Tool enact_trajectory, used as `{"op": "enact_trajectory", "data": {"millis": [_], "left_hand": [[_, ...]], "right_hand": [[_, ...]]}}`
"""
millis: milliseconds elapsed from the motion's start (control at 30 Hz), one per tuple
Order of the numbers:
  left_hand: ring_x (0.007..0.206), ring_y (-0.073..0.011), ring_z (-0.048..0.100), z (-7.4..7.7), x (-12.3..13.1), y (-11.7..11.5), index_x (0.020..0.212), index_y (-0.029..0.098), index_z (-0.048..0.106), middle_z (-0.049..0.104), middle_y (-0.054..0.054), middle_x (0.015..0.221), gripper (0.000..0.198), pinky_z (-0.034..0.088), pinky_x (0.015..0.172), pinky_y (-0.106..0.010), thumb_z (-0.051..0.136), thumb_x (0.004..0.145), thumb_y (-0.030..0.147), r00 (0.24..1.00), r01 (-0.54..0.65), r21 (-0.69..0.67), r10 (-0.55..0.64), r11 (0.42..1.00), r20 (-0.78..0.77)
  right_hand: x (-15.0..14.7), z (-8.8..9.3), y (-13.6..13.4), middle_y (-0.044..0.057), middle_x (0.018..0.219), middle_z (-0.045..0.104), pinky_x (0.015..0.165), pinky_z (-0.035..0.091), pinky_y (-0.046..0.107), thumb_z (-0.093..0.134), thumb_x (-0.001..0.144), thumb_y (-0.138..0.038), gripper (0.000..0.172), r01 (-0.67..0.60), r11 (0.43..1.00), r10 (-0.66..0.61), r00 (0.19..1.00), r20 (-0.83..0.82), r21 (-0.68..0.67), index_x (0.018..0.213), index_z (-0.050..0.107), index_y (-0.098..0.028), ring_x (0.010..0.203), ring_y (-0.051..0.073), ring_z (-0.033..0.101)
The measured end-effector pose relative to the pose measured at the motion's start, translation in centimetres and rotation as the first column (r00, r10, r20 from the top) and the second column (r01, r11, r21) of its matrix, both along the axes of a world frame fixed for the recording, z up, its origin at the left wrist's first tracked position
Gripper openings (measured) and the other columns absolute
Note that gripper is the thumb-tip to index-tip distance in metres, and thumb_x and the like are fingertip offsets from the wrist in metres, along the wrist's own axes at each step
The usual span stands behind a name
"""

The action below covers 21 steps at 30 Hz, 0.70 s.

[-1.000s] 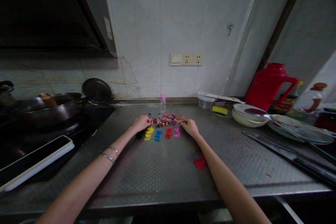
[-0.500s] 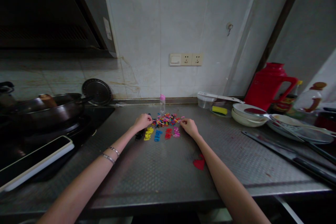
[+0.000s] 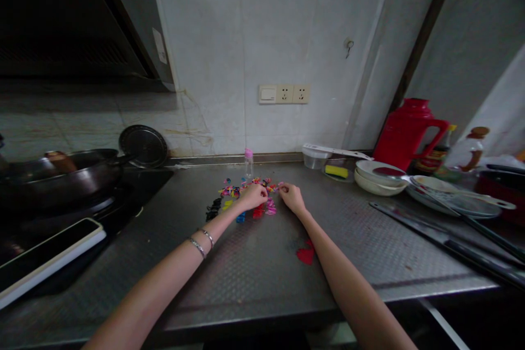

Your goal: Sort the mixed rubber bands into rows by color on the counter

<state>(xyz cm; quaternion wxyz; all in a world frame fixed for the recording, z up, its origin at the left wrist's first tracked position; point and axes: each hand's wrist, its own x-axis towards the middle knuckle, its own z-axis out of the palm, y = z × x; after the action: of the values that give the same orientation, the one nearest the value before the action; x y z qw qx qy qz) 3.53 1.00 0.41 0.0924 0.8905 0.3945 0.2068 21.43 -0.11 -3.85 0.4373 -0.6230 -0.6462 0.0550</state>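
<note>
A mixed pile of small coloured pieces [image 3: 230, 191], seemingly little rubber bands, lies on the steel counter. In front of it are groups by colour: black [image 3: 213, 209], yellow [image 3: 227, 205], blue [image 3: 240, 217], red [image 3: 258, 211] and pink [image 3: 270, 206]. My left hand [image 3: 253, 195] reaches over the pile's front edge, fingers pinched together, covering part of the yellow and blue groups. At the pile's right end, my right hand [image 3: 291, 197] also has its fingertips closed, beside some pink pieces. Whatever either pinch holds is too small to name.
A small clear bottle with a pink cap [image 3: 248, 161] stands behind the pile. A red heart-shaped piece [image 3: 305, 254] lies by my right forearm. Stacked bowls [image 3: 379, 186], a long black-handled knife-like tool [image 3: 414, 224] and a red flask [image 3: 404, 131] are right; a pan [image 3: 61, 178] is left.
My left hand has moved right, from the pile's left end to its front middle, uncovering the black group. My right hand stays near the pile's right end. The view has shifted slightly.
</note>
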Motion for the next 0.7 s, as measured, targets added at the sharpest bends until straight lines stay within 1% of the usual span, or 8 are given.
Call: {"op": "enact_trajectory", "data": {"millis": [167,233,300,367,433,533,633,700], "left_hand": [[0.061,-0.0135,0.055,-0.1,0.9,-0.9,0.078,0.016,0.069,0.067,-0.004,0.07,0.023,0.038,0.06,-0.022,0.05,0.068,0.025,0.994,0.081,0.035,-0.078,0.996,-0.07],[0.062,-0.0135,0.055,0.0,0.6,-0.8,0.081,0.017,0.069,0.067,-0.004,0.073,0.025,0.038,0.06,-0.022,0.049,0.07,0.027,0.992,0.11,0.029,-0.108,0.994,-0.06],[0.062,-0.0131,0.055,0.1,-0.2,-0.4,0.088,0.017,0.068,0.067,-0.003,0.076,0.028,0.038,0.06,-0.021,0.048,0.071,0.028,0.995,0.104,0.008,-0.104,0.995,-0.01],[0.062,-0.0128,0.054,0.1,-1.6,0.3,0.094,0.017,0.066,0.066,-0.003,0.075,0.031,0.037,0.059,-0.021,0.047,0.072,0.027,0.997,0.057,-0.011,-0.056,0.998,0.052],[0.058,-0.0123,0.052,0.1,-3.3,1.3,0.095,0.017,0.066,0.064,-0.002,0.069,0.032,0.036,0.057,-0.021,0.046,0.072,0.026,0.994,-0.006,-0.019,0.008,1.0,0.105],[0.054,-0.0117,0.05,-0.1,-6.5,3.2,0.098,0.014,0.065,0.061,-0.001,0.062,0.034,0.036,0.054,-0.021,0.045,0.073,0.027,0.978,-0.092,-0.055,0.101,0.994,0.181],[0.054,-0.0122,0.051,-0.4,-9.8,5.1,0.096,0.01,0.065,0.061,-0.003,0.062,0.034,0.037,0.054,-0.021,0.046,0.069,0.022,0.938,-0.202,-0.127,0.229,0.971,0.26],[0.058,-0.0126,0.053,-0.8,-11.9,6.0,0.091,0.01,0.065,0.063,-0.004,0.068,0.032,0.039,0.055,-0.021,0.045,0.068,0.019,0.88,-0.256,-0.172,0.303,0.951,0.365]], "right_hand": [[0.4,-0.7,0.8,0.005,0.074,0.066,0.064,0.042,0.021,0.044,0.068,-0.02,0.027,-0.018,1.0,0.019,0.995,-0.094,0.012,0.083,0.067,-0.016,0.066,0.014,0.058],[0.4,-0.8,0.9,0.005,0.077,0.066,0.066,0.042,0.021,0.044,0.068,-0.019,0.028,-0.02,1.0,0.021,0.995,-0.099,0.009,0.084,0.066,-0.016,0.068,0.014,0.059],[0.5,-0.9,0.8,0.005,0.075,0.066,0.065,0.042,0.022,0.044,0.068,-0.019,0.028,-0.017,1.0,0.016,0.997,-0.08,-0.002,0.086,0.066,-0.016,0.068,0.014,0.058],[0.5,-0.8,0.7,0.004,0.073,0.065,0.064,0.041,0.022,0.044,0.069,-0.02,0.03,-0.011,1.0,0.01,0.999,-0.042,-0.019,0.089,0.066,-0.016,0.066,0.014,0.057],[0.4,-0.6,0.5,0.003,0.073,0.065,0.064,0.041,0.021,0.043,0.07,-0.019,0.032,0.002,0.999,-0.002,1.0,0.003,-0.048,0.094,0.065,-0.017,0.066,0.013,0.057],[0.3,-0.1,0.5,0.005,0.079,0.065,0.066,0.04,0.021,0.045,0.071,-0.017,0.035,0.031,0.994,-0.023,0.996,0.081,-0.108,0.1,0.064,-0.018,0.071,0.014,0.057],[0.3,0.7,0.6,0.004,0.082,0.065,0.065,0.039,0.02,0.049,0.07,-0.018,0.036,0.037,0.987,-0.008,0.983,0.185,-0.159,0.103,0.063,-0.022,0.075,0.014,0.056],[0.3,1.2,0.8,0.003,0.078,0.064,0.062,0.038,0.019,0.051,0.07,-0.02,0.035,0.022,0.98,0.025,0.972,0.235,-0.197,0.103,0.064,-0.025,0.072,0.014,0.056]]}}
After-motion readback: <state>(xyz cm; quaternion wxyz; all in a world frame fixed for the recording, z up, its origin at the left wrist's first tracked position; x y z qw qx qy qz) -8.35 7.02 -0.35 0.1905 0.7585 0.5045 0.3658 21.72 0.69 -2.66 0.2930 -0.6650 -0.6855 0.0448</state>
